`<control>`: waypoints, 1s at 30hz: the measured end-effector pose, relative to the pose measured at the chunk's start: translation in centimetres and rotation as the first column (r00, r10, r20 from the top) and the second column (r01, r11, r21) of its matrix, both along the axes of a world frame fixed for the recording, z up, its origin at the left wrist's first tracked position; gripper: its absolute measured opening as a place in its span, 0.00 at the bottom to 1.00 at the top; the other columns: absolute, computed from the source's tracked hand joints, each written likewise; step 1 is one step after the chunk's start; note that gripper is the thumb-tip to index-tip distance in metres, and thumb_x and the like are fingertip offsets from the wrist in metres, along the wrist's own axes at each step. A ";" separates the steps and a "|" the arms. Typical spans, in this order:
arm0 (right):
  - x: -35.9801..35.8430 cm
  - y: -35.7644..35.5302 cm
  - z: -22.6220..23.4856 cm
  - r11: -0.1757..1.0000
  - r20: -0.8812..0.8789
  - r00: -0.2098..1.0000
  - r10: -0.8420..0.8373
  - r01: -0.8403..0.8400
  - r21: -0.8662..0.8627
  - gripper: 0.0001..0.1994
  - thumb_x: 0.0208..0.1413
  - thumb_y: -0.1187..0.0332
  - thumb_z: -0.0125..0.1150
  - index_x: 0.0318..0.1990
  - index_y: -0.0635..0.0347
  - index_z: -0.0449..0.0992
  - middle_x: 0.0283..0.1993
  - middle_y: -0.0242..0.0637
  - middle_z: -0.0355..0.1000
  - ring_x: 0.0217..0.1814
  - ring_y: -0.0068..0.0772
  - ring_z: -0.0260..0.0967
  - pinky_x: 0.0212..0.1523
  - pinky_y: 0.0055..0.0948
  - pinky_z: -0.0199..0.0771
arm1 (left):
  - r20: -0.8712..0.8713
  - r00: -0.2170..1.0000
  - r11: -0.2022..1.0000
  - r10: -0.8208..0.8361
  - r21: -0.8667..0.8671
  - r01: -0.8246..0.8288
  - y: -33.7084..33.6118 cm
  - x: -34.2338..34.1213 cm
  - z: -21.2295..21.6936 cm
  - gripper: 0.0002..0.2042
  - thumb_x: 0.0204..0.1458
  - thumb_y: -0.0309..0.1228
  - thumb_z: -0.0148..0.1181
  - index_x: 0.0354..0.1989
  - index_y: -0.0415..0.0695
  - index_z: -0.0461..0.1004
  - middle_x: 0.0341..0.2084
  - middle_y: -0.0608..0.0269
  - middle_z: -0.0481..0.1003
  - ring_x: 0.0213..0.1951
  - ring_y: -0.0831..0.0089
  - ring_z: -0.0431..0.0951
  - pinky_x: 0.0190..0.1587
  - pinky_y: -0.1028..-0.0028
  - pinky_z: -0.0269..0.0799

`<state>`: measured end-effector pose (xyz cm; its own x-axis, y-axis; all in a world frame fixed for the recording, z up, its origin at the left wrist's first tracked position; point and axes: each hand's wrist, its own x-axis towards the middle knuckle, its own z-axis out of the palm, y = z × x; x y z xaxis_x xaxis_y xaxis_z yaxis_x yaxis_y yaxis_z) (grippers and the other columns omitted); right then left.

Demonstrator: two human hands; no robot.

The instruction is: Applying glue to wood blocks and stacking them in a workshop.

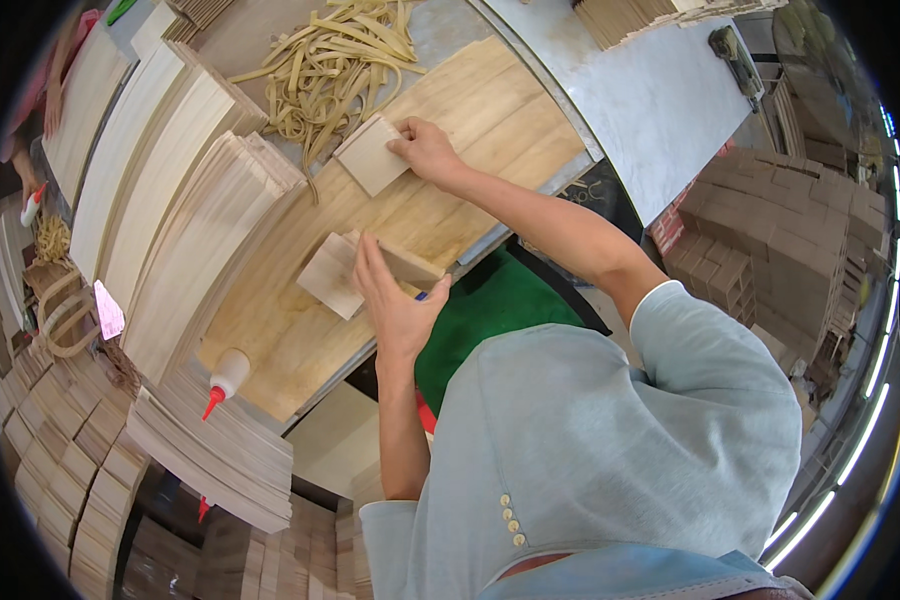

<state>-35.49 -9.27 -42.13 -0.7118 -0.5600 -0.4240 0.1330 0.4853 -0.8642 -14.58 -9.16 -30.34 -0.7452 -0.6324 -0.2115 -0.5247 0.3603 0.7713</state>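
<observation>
the left hand (390, 300) grips a small box of pale, thin wood panels (355, 268) on the plywood tabletop (470, 110). beyond the box, the right hand (425, 148) pinches a flat square wood piece (370, 155). tan rubber bands (330, 60) lie past it; a white glue bottle with red tip (225, 380) stands nearer.

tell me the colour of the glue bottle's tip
Red, on a white glue bottle; clearest in the head view.
</observation>
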 end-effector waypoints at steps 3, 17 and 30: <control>0.1 0.0 -0.8 0.995 -0.448 0.891 0.073 -0.031 0.100 0.15 0.50 0.66 0.63 0.43 0.66 0.75 0.37 0.50 0.75 0.39 0.45 0.73 0.42 0.35 0.72 | 0.095 0.993 0.993 -0.067 -0.096 0.076 -1.1 -2.4 0.0 0.52 0.36 0.32 0.72 0.69 0.38 0.44 0.63 0.42 0.53 0.62 0.46 0.54 0.64 0.55 0.51; -1.6 2.8 0.3 0.967 -0.013 0.976 0.215 -0.215 -0.138 0.14 0.50 0.69 0.63 0.43 0.69 0.76 0.28 0.37 0.74 0.31 0.27 0.70 0.34 0.28 0.70 | 0.052 0.966 0.905 -0.254 -0.339 0.256 -7.6 -10.3 -7.9 0.53 0.36 0.33 0.74 0.70 0.43 0.43 0.65 0.50 0.55 0.62 0.51 0.55 0.64 0.53 0.50; -1.4 2.4 1.0 0.982 -0.476 0.859 0.189 -0.166 0.090 0.15 0.53 0.67 0.61 0.45 0.67 0.75 0.35 0.44 0.74 0.38 0.36 0.71 0.40 0.33 0.71 | -0.030 0.871 0.853 0.490 -0.188 -0.487 -3.5 4.7 -3.4 0.31 0.50 0.31 0.64 0.63 0.39 0.60 0.62 0.45 0.59 0.63 0.51 0.57 0.64 0.59 0.51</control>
<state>-36.84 -6.85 -41.13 -0.7236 -0.6852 -0.0829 -0.3846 0.5001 -0.7758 -9.91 -12.65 -33.74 -0.3271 -0.9426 -0.0666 -0.6838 0.1875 0.7051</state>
